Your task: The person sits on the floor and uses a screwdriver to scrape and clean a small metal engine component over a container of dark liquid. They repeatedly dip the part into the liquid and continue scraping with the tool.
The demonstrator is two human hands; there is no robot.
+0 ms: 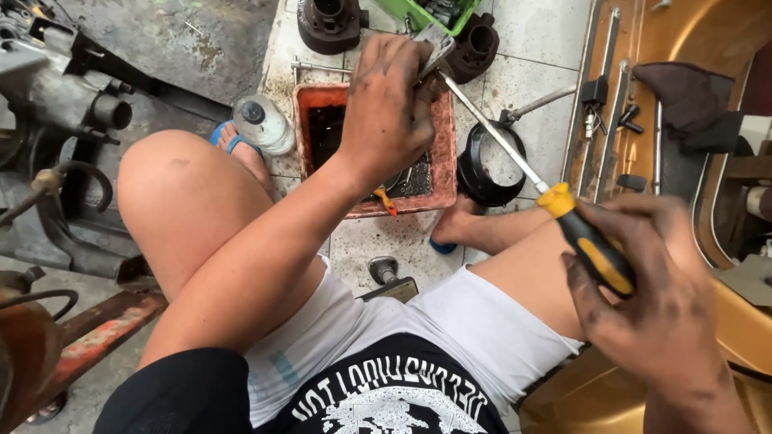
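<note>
Right hand (655, 301) fist-closed round yellow-black screwdriver handle (591, 241); long shaft (490, 128) runs up-left to small metal part (434, 40); left hand (386, 104) fingers curled tight on that part, above orange tray (442, 153) of dark oily liquid; tray on stained tiled floor (531, 32); black ring (482, 165) just beside tray; plastic bottle (265, 124) near left foot.

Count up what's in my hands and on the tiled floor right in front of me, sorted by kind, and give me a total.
Screwdrivers, yellow and black handle, in the right hand: 1
Small metal parts, in the left hand: 1
Orange trays of dark liquid: 1
Clear plastic bottles: 1
Dark engine cylinders: 2
Black ring-shaped parts: 1
Total: 7
</note>
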